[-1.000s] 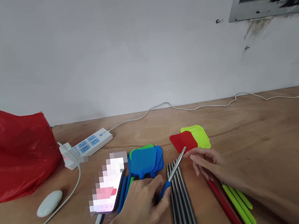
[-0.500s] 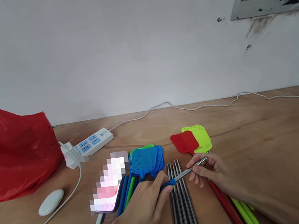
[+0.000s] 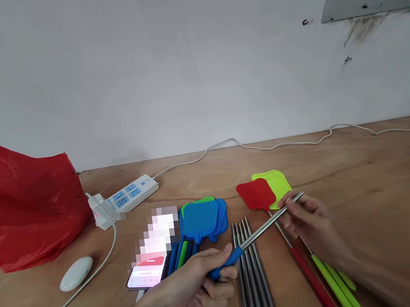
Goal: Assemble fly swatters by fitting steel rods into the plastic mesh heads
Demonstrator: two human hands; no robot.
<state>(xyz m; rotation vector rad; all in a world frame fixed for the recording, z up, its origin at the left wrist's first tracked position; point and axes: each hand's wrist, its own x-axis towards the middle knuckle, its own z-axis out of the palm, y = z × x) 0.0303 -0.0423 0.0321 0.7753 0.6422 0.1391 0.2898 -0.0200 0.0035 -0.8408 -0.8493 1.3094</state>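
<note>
My left hand point(image 3: 201, 286) is closed round the blue grip of a telescopic steel rod point(image 3: 262, 228), held just above the wooden table. My right hand point(image 3: 306, 218) pinches the rod's far tip, near the fly-swatter heads. The rod slants up to the right between the two hands. Under it lie several bare steel rods point(image 3: 251, 272) side by side. A stack of blue and green swatter heads point(image 3: 202, 218) with their handles sits just left of the rods. A red swatter point(image 3: 257, 194) and yellow-green swatters point(image 3: 278, 184) lie to the right, their handles running under my right forearm.
A phone point(image 3: 151, 259) with a lit screen lies left of the blue swatters. A white power strip point(image 3: 126, 198) and its cables run along the table point(image 3: 381, 186) by the wall. A red plastic bag point(image 3: 25, 210) and a small white oval device point(image 3: 76, 273) are at the left.
The rod has grown longer between my hands: my right hand slid its tip away up and right, while my left hand turned palm-up and lifted the blue grip.
</note>
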